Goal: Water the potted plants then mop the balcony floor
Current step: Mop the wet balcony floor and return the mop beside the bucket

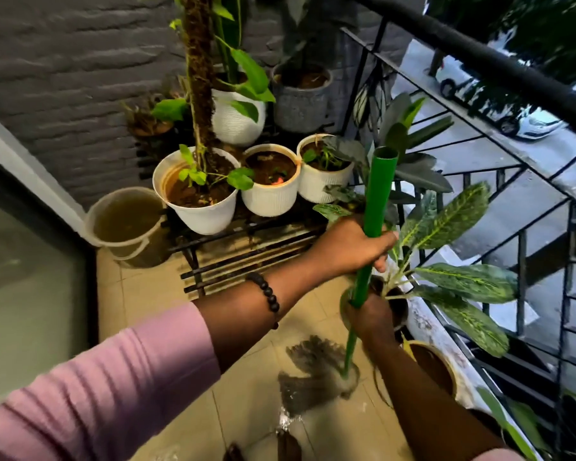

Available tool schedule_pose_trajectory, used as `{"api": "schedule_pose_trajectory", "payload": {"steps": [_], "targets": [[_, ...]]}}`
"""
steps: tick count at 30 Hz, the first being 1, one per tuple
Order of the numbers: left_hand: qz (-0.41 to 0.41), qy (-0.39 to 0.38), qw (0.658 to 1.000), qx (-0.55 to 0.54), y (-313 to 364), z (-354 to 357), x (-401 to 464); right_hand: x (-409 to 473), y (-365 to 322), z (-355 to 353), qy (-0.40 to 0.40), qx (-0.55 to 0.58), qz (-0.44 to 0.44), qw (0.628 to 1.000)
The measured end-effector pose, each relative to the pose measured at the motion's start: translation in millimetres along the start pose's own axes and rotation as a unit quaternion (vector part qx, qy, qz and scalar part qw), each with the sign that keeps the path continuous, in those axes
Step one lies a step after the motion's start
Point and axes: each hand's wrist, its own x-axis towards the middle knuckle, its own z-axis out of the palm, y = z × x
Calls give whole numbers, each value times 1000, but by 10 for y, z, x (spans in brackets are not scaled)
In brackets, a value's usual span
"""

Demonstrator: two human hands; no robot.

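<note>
Both forearms are bare below pushed-up pink ribbed sleeves [113,377], and a bracelet of dark round beads [267,294] circles the left wrist, just beyond that sleeve's cuff.

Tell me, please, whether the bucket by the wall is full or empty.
Partly full: the bucket stands upright on the floor, and murky brownish water shows inside, its surface below the rim.

The mop head [316,374] is motion-blurred; the right hand [368,316] hides part of the handle.
</note>
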Motion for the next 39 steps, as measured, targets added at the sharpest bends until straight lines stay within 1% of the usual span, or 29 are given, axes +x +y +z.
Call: {"api": "schedule_pose_trajectory", "payload": {"steps": [2,5,8,10,15,21,25,28,32,36,39], "targets": [[12,7,1000,11,-8,233,59,126,192,-155,10,-1,11,1000],[40,-22,998,32,41,527,135,233,443,-314,11,9,17,1000],[48,-5,997,60,105,646,177,258,556,-389,-8,-6,25,1000],[44,8,997,60,114,653,180,264,555,-381,-14,-12,23,1000],[7,28,997,68,392,686,203,210,497,-417,15,36,33,999],[4,11,987,161,619,782,271,32,447,-309,7,93,27,995],[8,2,979,203,584,887,271,-82,493,-206,-32,99,43,994],[0,-22,989,145,645,914,326,7,557,-310,-21,112,28,993],[4,-9,997,74,673,933,354,218,653,-532,-10,79,28,996],[2,7,998,63,526,1077,284,308,882,-636,-4,45,18,999],[24,0,998,53,403,1265,214,260,1083,-643,-15,74,-3,997]]}}
